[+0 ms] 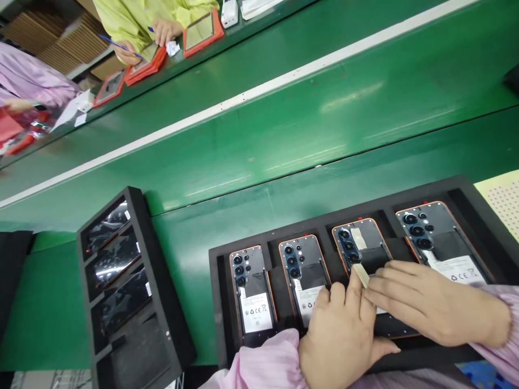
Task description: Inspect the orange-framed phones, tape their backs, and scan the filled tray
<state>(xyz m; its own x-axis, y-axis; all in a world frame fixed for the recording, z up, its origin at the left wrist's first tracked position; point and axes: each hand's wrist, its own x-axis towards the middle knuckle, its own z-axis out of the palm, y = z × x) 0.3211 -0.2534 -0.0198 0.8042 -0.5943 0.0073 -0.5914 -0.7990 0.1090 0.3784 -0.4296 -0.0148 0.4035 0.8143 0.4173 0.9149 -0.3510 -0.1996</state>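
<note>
Several smartphones without back covers lie camera side up in a black foam tray [243, 243]. Both hands are over the third phone [375, 233] from the left, covering much of its lower half. A pale beige strip [360, 275] runs between my left index fingertip and my right fingertips. My right hand [430, 305] has its fingers together at the strip's lower end, thumb hidden. My left hand [343, 327] rests over the phone, index finger stretched to the strip and thumb spread apart. A second beige strip [358, 238] sits beside that phone's lenses.
To the left, a second black foam tray [162, 302] holds dark screens [117, 265] and has a bare slot nearest me. Across the green bench [259, 151], a person in yellow sleeves [138, 21] works over red-framed panels [203, 32]; another in pink sleeves [32, 75] is alongside.
</note>
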